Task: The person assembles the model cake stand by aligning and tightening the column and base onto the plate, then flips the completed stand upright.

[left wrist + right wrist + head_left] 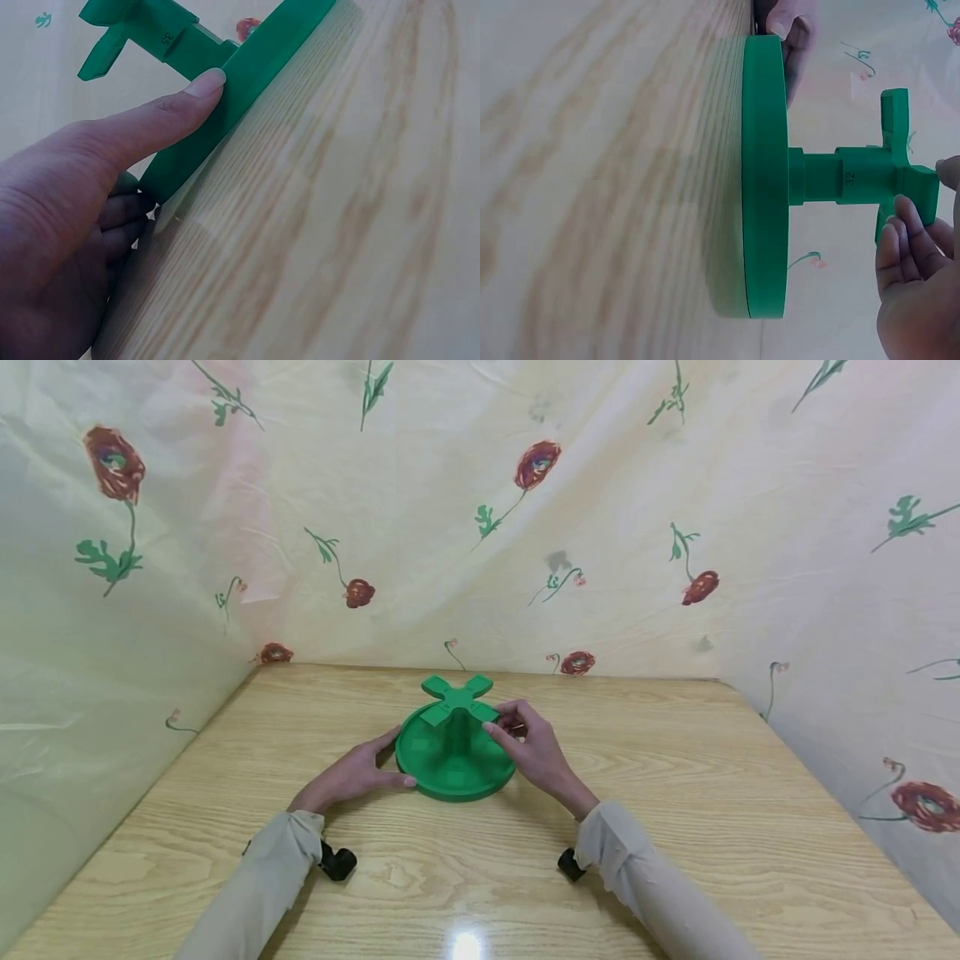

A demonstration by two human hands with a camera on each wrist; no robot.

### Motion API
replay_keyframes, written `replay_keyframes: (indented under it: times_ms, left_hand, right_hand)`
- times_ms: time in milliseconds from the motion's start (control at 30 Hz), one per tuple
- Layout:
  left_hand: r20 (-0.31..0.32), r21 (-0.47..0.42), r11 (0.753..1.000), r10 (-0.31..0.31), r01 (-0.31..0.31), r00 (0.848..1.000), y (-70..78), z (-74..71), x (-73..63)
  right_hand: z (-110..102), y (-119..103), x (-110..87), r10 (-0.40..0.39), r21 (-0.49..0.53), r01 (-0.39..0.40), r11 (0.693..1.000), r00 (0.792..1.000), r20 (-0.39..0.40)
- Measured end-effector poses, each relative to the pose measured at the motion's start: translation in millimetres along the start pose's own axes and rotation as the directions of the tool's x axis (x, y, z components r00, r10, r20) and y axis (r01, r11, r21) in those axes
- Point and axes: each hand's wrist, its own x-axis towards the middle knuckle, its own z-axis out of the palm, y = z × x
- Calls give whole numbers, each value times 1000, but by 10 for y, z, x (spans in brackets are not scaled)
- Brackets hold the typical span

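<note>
A green stand (454, 781) is on the wooden table, with a round rimmed base, a central post and a cross-shaped top (456, 697). In the right wrist view the post (866, 176) bears the number 32. My left hand (360, 772) holds the left edge of the base, its thumb (176, 112) against the rim and its other fingers round the far side. With my right hand (534, 747) I pinch one arm of the cross-shaped top between thumb and fingers, as the right wrist view shows beside the arm (919, 191).
The wood-grained table (465, 868) extends around the stand. A cloth with printed flowers (420, 510) hangs behind it and along both sides. Black wrist devices (337, 863) show at both sleeves, and a light glares off the table's front.
</note>
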Motion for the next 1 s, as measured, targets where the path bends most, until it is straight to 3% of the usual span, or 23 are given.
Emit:
replay_keyframes:
  times_ms: [267, 433, 700, 1000]
  left_hand:
    - [9, 1, 1000, -6, 6, 1000, 9, 1, -1]
    - [9, 18, 1000, -18, 18, 1000, 8, -11, 4]
    - [6, 45, 998, -40, 39, 999, 42, -35, 21]
    - [17, 76, 995, -63, 61, 998, 38, -68, 54]
  right_hand:
    - [-213, 182, -6, 67, -93, -63, 994, 997, 31]
    - [-392, 349, -1, 138, -189, -114, 975, 983, 122]
    - [-532, 508, 0, 234, -221, -159, 962, 898, 372]
    - [-490, 481, 30, 331, -347, -182, 920, 836, 437]
